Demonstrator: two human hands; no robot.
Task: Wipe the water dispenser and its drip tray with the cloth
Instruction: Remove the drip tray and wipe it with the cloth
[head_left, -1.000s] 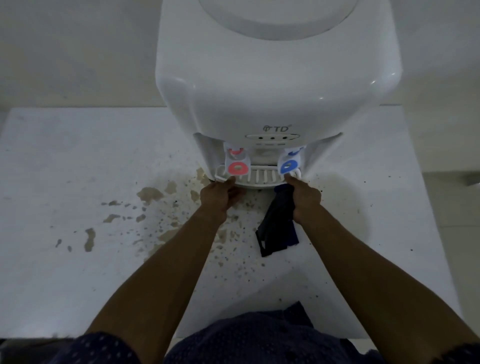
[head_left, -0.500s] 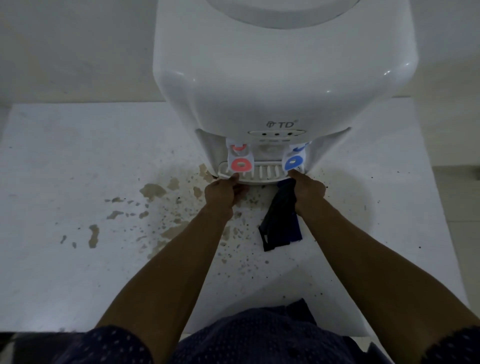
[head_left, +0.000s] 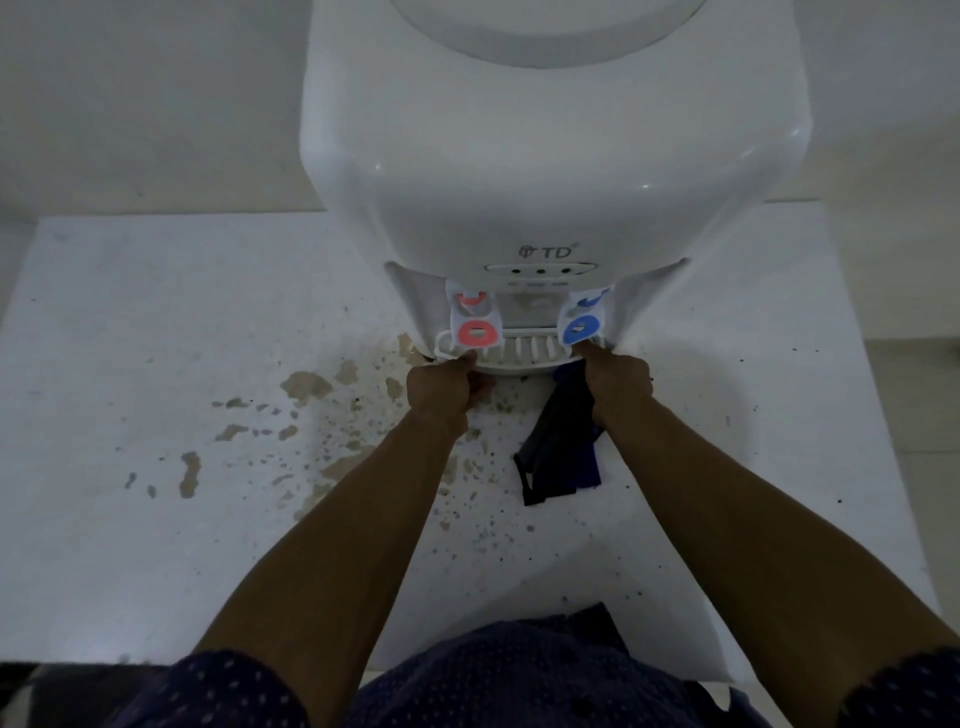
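Note:
A white water dispenser (head_left: 545, 156) stands at the back of a white table, with a red tap (head_left: 474, 332) and a blue tap (head_left: 580, 328) above a white slotted drip tray (head_left: 524, 356). My left hand (head_left: 444, 392) grips the tray's front left edge. My right hand (head_left: 618, 382) holds the tray's front right edge, thumb on the rim. A dark blue cloth (head_left: 558, 447) hangs from under my right hand onto the table.
The white tabletop (head_left: 156, 364) carries brown stains and specks (head_left: 306, 387) left of and in front of the dispenser. A pale wall runs behind. The table's right edge (head_left: 883, 415) drops to a tiled floor.
Both hands stay on the drip tray's front edge. The view has shifted a little closer and upward; the cloth still hangs under my right hand.

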